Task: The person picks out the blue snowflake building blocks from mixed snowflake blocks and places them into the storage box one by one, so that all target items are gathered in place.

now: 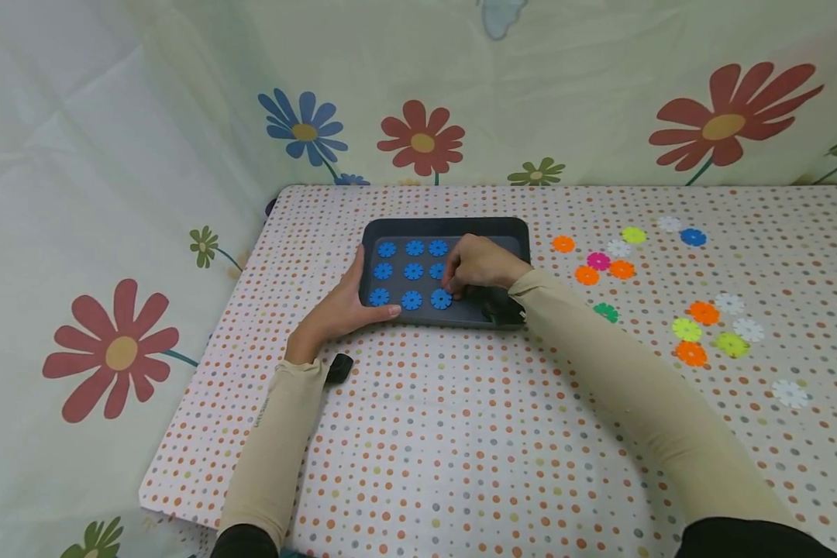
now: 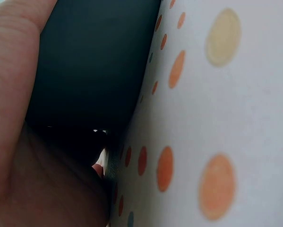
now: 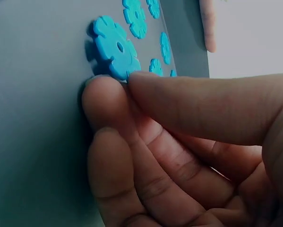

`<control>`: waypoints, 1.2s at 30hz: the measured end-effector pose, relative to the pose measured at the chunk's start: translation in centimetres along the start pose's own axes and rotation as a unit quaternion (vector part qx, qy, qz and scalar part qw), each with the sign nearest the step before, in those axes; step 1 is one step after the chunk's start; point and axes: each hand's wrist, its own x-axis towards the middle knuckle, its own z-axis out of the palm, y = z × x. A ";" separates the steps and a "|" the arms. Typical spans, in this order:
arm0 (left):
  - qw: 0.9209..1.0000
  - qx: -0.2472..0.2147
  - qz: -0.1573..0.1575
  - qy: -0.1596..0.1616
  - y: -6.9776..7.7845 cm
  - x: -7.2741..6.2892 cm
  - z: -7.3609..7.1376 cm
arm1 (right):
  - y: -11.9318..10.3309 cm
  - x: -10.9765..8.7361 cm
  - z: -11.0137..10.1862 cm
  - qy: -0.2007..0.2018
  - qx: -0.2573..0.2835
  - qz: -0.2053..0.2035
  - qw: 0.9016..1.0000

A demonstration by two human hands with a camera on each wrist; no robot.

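A dark grey rectangular tray [image 1: 460, 226] lies on the table, with several blue flower-shaped plastic discs [image 1: 413, 271] in rows inside it. My left hand [image 1: 338, 310] grips the tray's front left corner, thumb along the front rim and fingers up the left side. The left wrist view shows the tray's dark outer wall [image 2: 94, 61] beside that thumb. Over the tray, my right hand [image 1: 484, 263] pinches the edge of a blue flower disc [image 3: 115, 47] between thumb and index finger. That disc is tilted slightly off the tray floor. The right hand partly covers the tray's right side.
Loose flower discs in orange [image 1: 563, 244], pink [image 1: 598, 261], green [image 1: 606, 312], yellow [image 1: 687, 329], white [image 1: 790, 394] and blue [image 1: 694, 237] are scattered right of the tray. A dotted cloth [image 1: 418, 434] covers the table. A floral curtain [image 1: 586, 93] hangs behind.
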 end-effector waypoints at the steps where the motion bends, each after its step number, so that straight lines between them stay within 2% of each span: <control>1: 1.000 0.001 0.001 0.000 0.0 0.0 0.0 | 0.0 0.0 0.0 0.000 0.002 0.004 1.000; 7: 1.000 0.002 0.004 -0.006 0.0 0.0 0.1 | 0.3 -0.4 -0.3 -0.005 0.023 0.009 1.000; 13: 1.000 0.004 0.002 -0.004 0.3 -0.2 0.0 | 0.6 -1.0 -0.5 0.012 0.026 -0.006 1.000; 17: 1.000 0.009 0.001 -0.008 0.3 -0.3 0.0 | 0.9 -1.8 -1.0 0.035 0.028 -0.018 0.999; 26: 1.000 0.013 0.001 -0.001 0.2 -0.5 -0.3 | 1.6 -4.4 -2.6 0.090 0.090 -0.035 0.991; 36: 1.000 0.011 0.009 -0.003 0.2 -0.6 -0.1 | 3.2 -7.6 -4.4 0.159 0.112 -0.028 0.980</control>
